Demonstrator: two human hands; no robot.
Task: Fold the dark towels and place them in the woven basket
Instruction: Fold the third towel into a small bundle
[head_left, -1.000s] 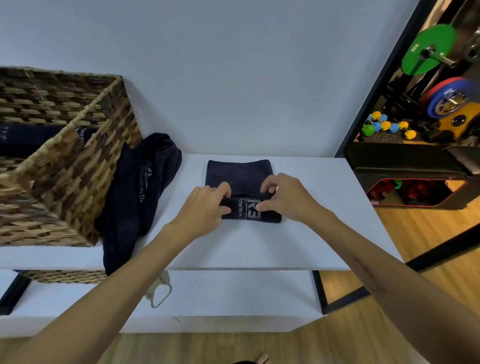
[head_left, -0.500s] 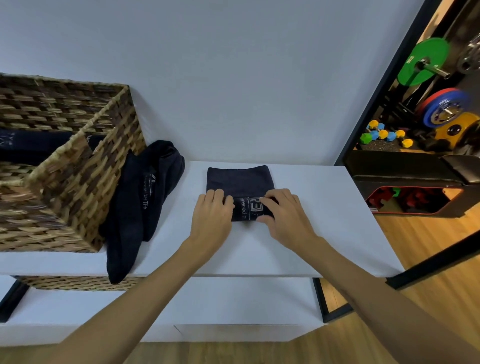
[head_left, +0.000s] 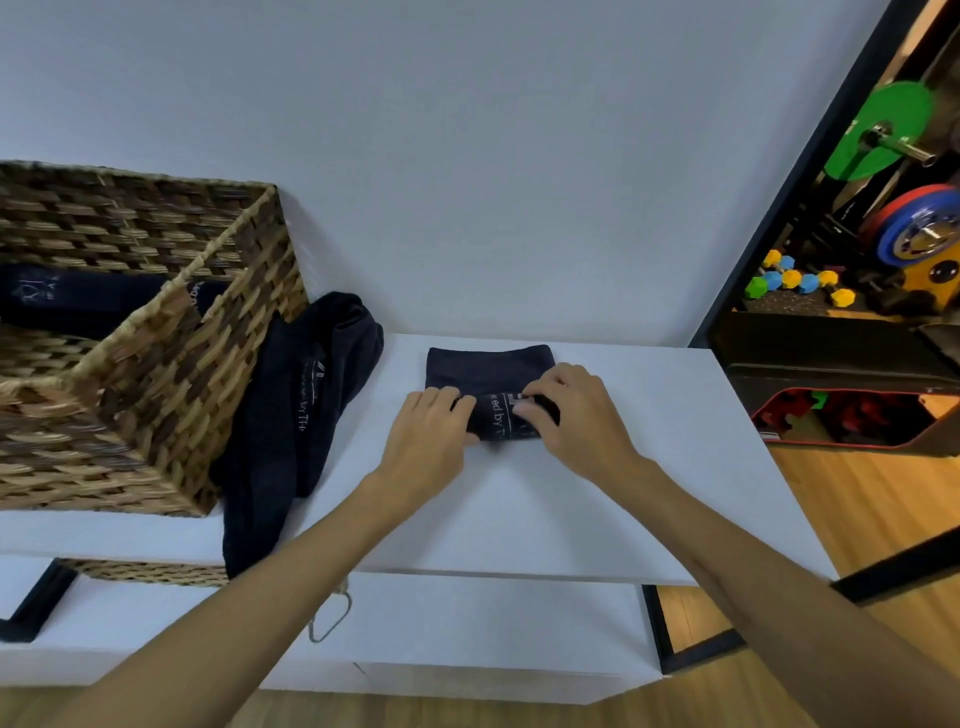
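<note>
Showing matt dark cloth towel (head_left: 488, 371) with printed lettering, lying on smooth matt white table (head_left: 519, 509); rough woven wicker basket (head_left: 171, 405); crumpled soft dark cloth (head_left: 311, 415); glossy wood floor (head_left: 878, 519).

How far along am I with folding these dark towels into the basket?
Done: at least one folded towel already lies inside the woven basket. In hand: your left hand and right hand pinch the near fold of the towel on the table. Left: basket it, then fold the crumpled towel beside the basket.
</note>
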